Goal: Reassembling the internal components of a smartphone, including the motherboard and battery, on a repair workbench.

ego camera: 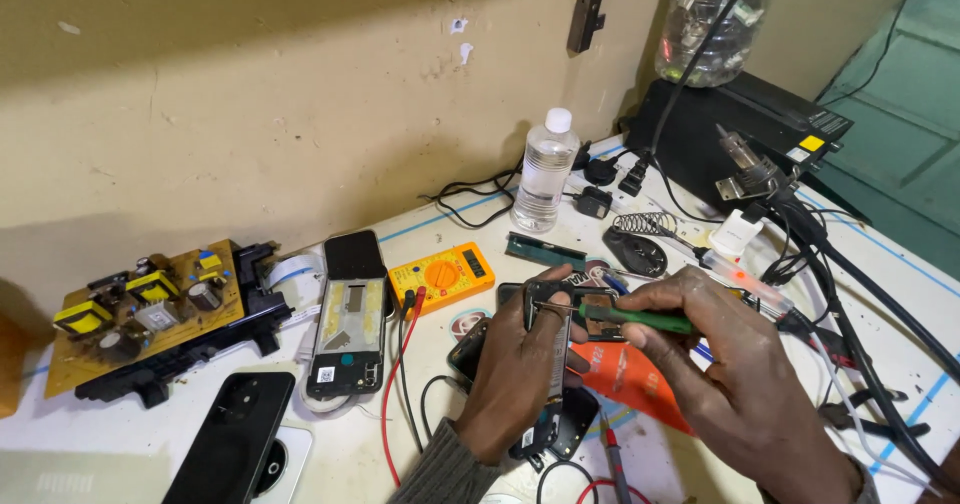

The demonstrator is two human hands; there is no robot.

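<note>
Opened phone, edge-on, dark frame

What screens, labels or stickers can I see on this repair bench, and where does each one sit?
Multimeter: orange, rectangular, small grey display, centre of table.
Dark phone: black glossy slab, front left.
Phone screen: black, blank, behind the opened phone.
White sticker: small square on the opened phone's lower corner.
Yellow label: small rectangle on the black box, back right.
Water bottle: clear, white cap, no label visible.
</note>
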